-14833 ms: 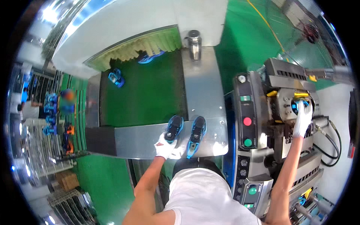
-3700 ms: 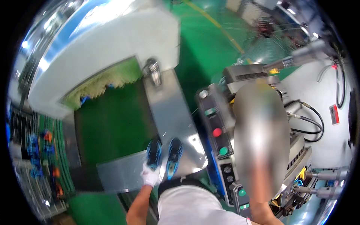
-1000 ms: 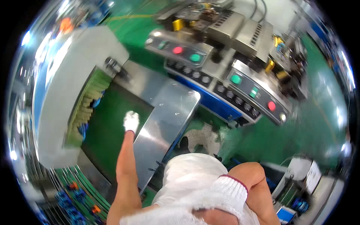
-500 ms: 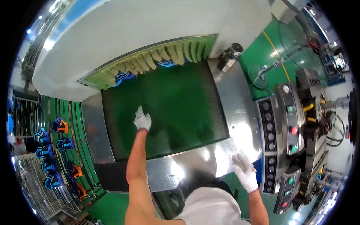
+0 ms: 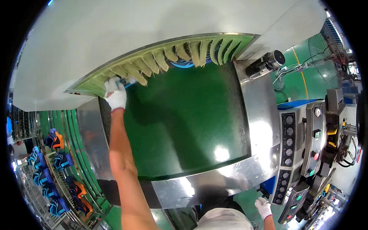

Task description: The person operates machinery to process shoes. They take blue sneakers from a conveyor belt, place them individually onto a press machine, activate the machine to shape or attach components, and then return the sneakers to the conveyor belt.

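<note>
One light-blue shoe (image 5: pixel 128 83) half under green flaps (image 5: pixel 133 71), left hand (image 5: pixel 115 94) at it, grip unclear, right hand (image 5: pixel 263 207) loosely spread

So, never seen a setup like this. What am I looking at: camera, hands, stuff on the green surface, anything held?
No robot here: a person in white gloves, seen from a head-worn fisheye camera looking down, so straight edges bend. The left hand reaches to a blue item at the flap curtain; whether it is gripped is unclear. The right hand hangs low, apparently empty. On the green surface, another blue item shows partly beneath the flaps. Far right are button panels; at left, blue and orange shoes.
</note>
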Action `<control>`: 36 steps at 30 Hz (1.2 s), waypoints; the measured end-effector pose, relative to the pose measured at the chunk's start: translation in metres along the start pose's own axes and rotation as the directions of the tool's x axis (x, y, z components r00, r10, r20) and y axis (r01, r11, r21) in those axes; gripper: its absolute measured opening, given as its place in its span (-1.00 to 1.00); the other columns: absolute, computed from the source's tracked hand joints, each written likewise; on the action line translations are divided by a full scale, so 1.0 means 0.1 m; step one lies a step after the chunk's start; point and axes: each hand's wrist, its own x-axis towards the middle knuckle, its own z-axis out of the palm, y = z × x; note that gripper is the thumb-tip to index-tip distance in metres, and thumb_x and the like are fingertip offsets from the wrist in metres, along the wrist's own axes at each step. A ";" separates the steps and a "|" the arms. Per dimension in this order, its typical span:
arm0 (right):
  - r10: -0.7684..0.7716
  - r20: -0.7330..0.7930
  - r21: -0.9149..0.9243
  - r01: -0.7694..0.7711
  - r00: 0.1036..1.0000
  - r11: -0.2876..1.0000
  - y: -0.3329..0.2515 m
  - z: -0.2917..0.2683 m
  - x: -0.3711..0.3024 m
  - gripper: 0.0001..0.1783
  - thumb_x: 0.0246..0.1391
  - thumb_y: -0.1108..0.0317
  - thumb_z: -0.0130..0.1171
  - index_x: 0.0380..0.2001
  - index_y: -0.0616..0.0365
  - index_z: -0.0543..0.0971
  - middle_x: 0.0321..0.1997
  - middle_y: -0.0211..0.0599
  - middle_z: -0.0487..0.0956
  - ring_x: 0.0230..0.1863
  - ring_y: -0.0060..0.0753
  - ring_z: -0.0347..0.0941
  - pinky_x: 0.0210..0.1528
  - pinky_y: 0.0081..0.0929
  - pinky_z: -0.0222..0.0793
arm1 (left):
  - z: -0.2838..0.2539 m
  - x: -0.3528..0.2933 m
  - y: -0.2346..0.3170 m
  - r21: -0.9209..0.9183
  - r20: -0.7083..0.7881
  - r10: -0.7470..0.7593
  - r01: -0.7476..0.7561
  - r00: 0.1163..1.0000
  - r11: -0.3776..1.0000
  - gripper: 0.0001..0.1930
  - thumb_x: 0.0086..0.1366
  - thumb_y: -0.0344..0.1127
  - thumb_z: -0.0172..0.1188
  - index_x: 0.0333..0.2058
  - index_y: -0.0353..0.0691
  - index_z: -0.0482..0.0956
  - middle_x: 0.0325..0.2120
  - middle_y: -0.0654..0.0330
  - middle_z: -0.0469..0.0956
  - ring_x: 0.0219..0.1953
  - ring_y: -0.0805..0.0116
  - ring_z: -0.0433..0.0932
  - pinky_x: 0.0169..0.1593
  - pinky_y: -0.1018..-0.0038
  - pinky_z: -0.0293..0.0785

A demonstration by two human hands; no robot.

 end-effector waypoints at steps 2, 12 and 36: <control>-0.152 0.067 -0.011 0.153 0.986 0.988 -0.21 0.19 0.05 -0.30 0.18 0.37 0.31 0.34 0.37 0.34 0.23 0.04 0.57 0.18 -0.22 0.58 0.15 -0.37 0.55 | -0.20 -0.45 -0.01 0.007 -0.043 0.108 -0.108 0.993 0.994 -0.77 0.27 -0.38 0.20 -0.09 -0.02 0.57 -0.10 0.00 0.55 -0.09 -0.15 0.59 -0.02 0.02 0.53; -0.738 0.284 -0.565 0.729 0.612 0.386 -2.10 0.88 -0.78 -0.08 0.13 -0.12 0.24 0.38 0.31 0.34 -0.01 0.28 0.63 0.05 0.21 0.58 0.12 -0.09 0.47 | -1.45 -3.05 2.59 -0.559 0.502 0.315 0.024 0.805 0.828 -0.87 0.12 -0.37 0.30 -0.31 -0.13 0.64 -0.22 0.08 0.65 -0.15 0.03 0.66 -0.02 0.19 0.59; 0.290 -0.622 0.588 0.678 0.728 -0.441 2.09 -1.72 -1.40 -0.43 0.08 0.50 0.36 0.19 0.13 0.50 -0.16 -0.50 0.56 -0.38 -0.69 0.43 -0.49 -0.60 0.30 | -2.93 -7.22 9.67 -0.997 0.026 0.969 0.067 -0.246 0.044 -0.42 0.49 -0.23 0.11 0.36 -0.38 0.24 0.24 -0.18 0.43 0.27 0.01 0.47 0.33 0.21 0.40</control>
